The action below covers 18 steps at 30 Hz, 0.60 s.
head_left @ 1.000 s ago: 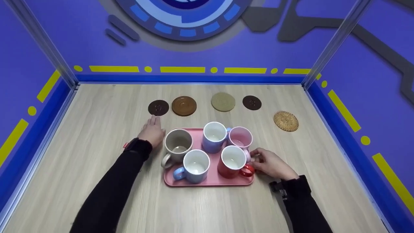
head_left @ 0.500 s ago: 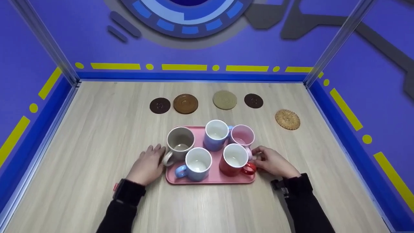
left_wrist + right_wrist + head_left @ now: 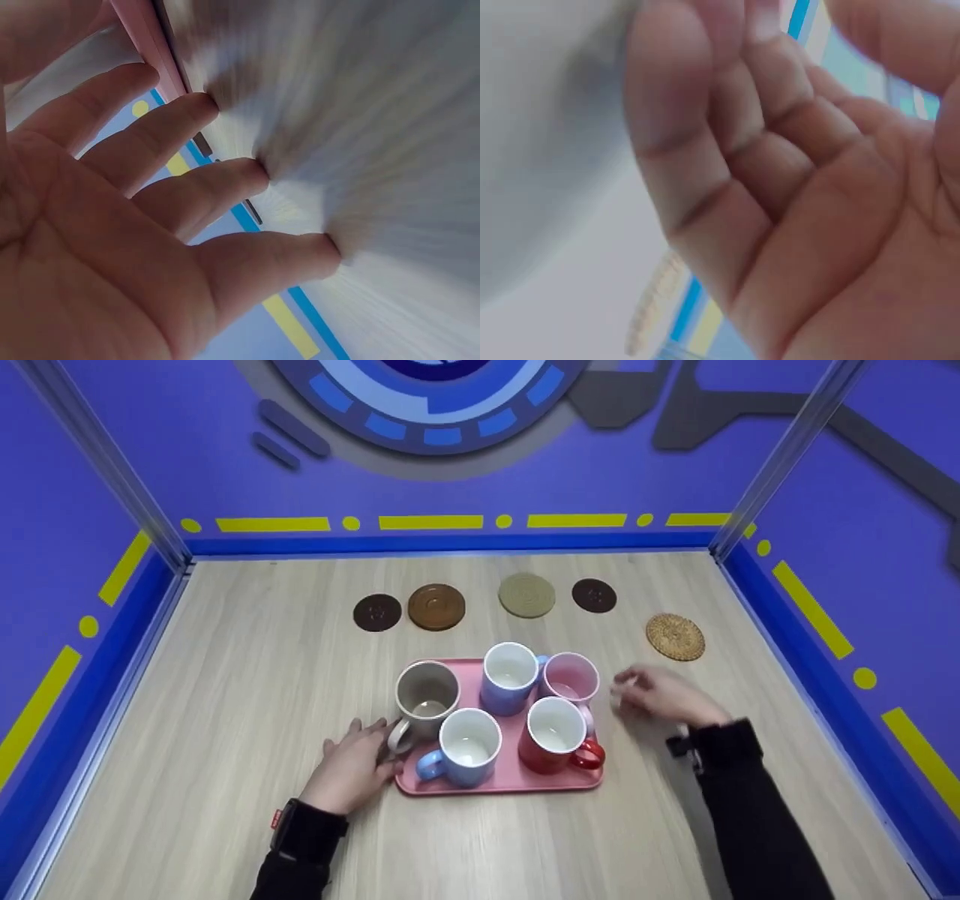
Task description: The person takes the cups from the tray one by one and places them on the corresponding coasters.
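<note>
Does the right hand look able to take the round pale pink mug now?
Most likely yes: the right hand holds nothing and is beside the round pale pink mug, with nothing seen between them. The glossy red mug with white inside stands close to the pink handle and may crowd it.

No text legible; red wrist tag (image 3: 276, 819) too small to read.

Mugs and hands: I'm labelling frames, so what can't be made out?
Head view: base of pink mug, mostly hidden by red mug.
Head view: mark on leftmost coaster, too small.
Left wrist: thumb of left hand, cut by left edge.
Right wrist: some fingertips of right hand, cut by top edge.
</note>
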Each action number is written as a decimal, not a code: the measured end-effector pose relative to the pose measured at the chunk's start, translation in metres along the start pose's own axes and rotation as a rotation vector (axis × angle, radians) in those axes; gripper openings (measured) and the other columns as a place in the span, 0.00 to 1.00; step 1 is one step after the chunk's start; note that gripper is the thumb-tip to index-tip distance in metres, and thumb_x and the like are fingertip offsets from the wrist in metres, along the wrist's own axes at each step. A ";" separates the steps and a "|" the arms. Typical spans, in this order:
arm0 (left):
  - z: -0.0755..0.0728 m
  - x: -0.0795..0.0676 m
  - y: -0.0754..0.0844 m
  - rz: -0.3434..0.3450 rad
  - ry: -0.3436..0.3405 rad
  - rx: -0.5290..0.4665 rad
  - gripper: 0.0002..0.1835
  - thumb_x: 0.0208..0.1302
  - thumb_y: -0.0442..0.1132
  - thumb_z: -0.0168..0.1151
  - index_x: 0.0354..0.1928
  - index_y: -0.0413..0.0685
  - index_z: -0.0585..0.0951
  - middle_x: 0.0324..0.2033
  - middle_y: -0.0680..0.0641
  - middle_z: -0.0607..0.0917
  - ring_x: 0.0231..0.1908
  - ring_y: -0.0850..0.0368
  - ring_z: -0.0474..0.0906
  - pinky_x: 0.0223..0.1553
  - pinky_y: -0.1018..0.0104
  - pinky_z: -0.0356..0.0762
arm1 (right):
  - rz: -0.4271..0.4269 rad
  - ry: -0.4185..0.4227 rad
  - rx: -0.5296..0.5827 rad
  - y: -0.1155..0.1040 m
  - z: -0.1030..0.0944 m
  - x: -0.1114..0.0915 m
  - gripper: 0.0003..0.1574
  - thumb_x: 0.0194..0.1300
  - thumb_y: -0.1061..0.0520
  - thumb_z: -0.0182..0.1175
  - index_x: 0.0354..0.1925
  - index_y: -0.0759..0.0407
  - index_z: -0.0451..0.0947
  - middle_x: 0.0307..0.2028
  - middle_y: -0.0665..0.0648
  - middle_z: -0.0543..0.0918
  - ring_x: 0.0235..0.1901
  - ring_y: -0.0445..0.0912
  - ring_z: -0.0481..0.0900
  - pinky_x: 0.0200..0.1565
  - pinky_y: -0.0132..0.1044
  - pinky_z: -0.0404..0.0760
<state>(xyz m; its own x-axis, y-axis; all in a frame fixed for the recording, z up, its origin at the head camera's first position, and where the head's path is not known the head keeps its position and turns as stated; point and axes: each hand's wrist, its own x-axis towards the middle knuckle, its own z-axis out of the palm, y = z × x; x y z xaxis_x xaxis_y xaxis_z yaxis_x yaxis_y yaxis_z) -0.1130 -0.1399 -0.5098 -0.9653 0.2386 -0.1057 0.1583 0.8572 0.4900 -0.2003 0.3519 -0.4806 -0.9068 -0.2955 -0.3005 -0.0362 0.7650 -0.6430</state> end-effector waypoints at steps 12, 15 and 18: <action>0.007 -0.002 0.000 -0.034 0.016 -0.005 0.34 0.67 0.44 0.73 0.70 0.34 0.78 0.72 0.34 0.78 0.75 0.22 0.64 0.65 0.09 0.55 | -0.198 0.009 -0.313 -0.060 -0.034 0.119 0.24 0.80 0.59 0.54 0.67 0.71 0.77 0.63 0.73 0.83 0.66 0.68 0.79 0.71 0.61 0.75; 0.008 -0.001 0.002 -0.026 0.020 -0.008 0.33 0.67 0.44 0.73 0.70 0.33 0.77 0.71 0.33 0.78 0.76 0.22 0.64 0.65 0.09 0.55 | -0.237 -0.006 -0.415 -0.065 -0.032 0.135 0.25 0.79 0.60 0.54 0.67 0.72 0.76 0.65 0.73 0.82 0.69 0.70 0.76 0.74 0.63 0.70; 0.009 0.000 0.004 -0.016 0.028 -0.006 0.33 0.67 0.43 0.73 0.69 0.33 0.78 0.71 0.33 0.78 0.76 0.22 0.64 0.65 0.10 0.56 | -0.250 0.004 -0.492 -0.067 -0.028 0.144 0.26 0.79 0.59 0.52 0.68 0.70 0.77 0.67 0.71 0.81 0.69 0.72 0.76 0.73 0.66 0.70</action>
<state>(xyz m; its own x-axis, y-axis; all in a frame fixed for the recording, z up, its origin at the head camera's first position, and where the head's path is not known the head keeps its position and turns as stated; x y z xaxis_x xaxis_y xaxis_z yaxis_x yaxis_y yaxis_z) -0.1104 -0.1327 -0.5158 -0.9733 0.2116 -0.0895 0.1412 0.8581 0.4937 -0.3404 0.2740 -0.4613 -0.8469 -0.5012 -0.1774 -0.4421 0.8493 -0.2886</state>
